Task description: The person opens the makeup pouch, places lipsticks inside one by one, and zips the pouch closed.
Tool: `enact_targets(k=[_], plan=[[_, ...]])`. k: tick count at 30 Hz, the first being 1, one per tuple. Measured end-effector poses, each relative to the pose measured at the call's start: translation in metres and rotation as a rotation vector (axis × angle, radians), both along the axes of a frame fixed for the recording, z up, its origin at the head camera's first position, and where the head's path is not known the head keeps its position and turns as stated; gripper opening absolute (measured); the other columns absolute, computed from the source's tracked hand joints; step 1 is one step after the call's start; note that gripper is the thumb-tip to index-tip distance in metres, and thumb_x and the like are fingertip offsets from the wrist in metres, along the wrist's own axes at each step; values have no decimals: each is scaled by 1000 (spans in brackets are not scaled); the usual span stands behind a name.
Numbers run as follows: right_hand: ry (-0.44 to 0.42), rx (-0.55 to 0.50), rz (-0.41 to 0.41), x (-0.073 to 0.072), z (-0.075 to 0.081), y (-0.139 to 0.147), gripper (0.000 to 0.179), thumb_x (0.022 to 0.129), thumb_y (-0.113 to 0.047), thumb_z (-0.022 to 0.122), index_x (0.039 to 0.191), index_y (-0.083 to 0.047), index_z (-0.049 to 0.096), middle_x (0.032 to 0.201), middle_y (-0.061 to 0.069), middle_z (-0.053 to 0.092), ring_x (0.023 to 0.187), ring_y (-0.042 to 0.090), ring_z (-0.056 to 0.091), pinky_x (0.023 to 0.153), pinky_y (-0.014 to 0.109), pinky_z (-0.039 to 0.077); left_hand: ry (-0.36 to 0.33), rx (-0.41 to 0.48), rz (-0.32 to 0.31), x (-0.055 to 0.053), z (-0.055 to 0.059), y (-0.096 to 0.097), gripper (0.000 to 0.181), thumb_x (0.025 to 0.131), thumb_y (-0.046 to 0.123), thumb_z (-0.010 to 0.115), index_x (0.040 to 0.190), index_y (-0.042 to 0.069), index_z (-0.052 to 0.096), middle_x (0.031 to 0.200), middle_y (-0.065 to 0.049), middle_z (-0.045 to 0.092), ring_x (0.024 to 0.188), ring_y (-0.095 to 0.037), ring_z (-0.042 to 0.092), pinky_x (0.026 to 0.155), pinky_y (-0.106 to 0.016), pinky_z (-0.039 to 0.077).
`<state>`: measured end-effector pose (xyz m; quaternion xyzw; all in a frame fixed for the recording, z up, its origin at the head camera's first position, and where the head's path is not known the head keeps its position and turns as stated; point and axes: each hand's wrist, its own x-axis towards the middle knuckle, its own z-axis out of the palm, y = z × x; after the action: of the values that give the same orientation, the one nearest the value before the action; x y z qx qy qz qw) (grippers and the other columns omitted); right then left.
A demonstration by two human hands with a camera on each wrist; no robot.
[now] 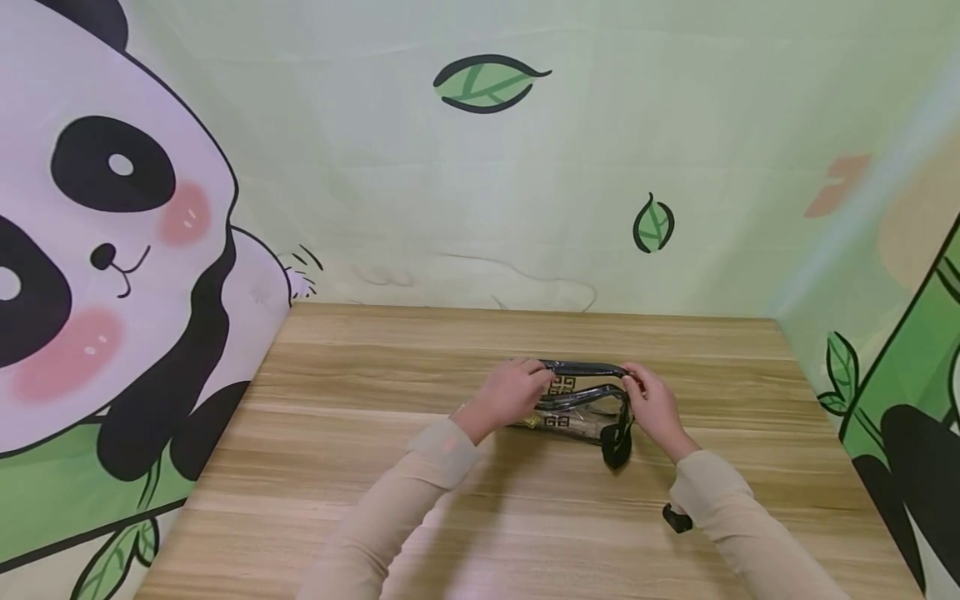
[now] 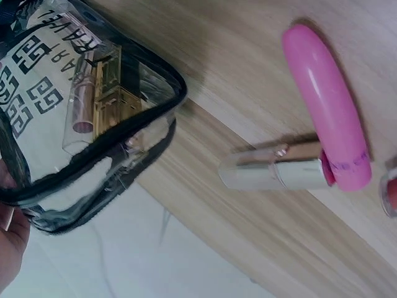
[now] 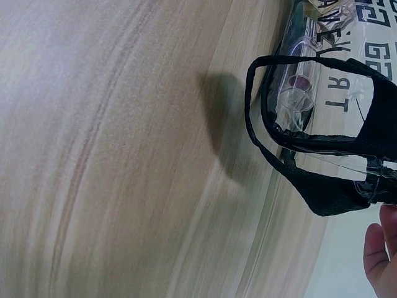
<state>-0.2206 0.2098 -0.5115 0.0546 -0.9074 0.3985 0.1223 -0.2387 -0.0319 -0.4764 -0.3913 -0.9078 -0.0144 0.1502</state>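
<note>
A clear pouch (image 1: 577,423) with black trim and dark printed patterns lies toward the back of the table, its top side parted. My left hand (image 1: 516,390) grips the left part of its black-edged rim. At the other end my right hand (image 1: 651,408) pinches the rim's corner between thumb and fingers. A black strap (image 3: 335,192) loops from the pouch's end near the right fingers. Through the plastic, the left wrist view shows a clear tube (image 2: 80,112) with a rosy core beside a gold-coloured case (image 2: 115,105).
In the left wrist view, a pink tube (image 2: 329,112) rests against a silvery lipstick-like tube (image 2: 279,167) on the wood-grain table (image 1: 315,467). A small red round item (image 2: 391,192) shows at that view's edge. A printed panda backdrop (image 1: 360,167) stands behind the table.
</note>
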Motion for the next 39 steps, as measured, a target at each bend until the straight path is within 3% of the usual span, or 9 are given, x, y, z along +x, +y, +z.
enact_targets(k=[7,16,22,39], plan=[[-19,0,2,1,1,0,22,91,-11,46,109,-1,55,97,19,61,82,26,56,69,38,47,-1,37,-58,2,5,-11,22,87,20,52,105,17,62,102,1,62,93,-14,57,83,-26,47],[-15,1,0,1,2,-1,22,91,-10,45,108,0,55,97,20,61,82,27,56,69,38,47,95,182,-136,-1,3,-33,23,81,17,56,102,12,64,98,-4,63,91,-18,59,81,-29,48],[-25,-2,-6,0,1,-1,23,91,-11,45,109,-1,55,98,20,61,84,26,56,70,38,47,95,186,-81,-3,-1,-51,28,82,19,57,109,11,61,104,-5,61,93,-19,59,82,-31,48],[-62,-5,-11,1,0,-1,26,93,-15,43,111,-2,54,100,19,60,86,26,54,71,37,46,-61,141,95,2,-15,-89,37,85,22,53,121,13,52,111,-5,59,100,-20,56,87,-33,46]])
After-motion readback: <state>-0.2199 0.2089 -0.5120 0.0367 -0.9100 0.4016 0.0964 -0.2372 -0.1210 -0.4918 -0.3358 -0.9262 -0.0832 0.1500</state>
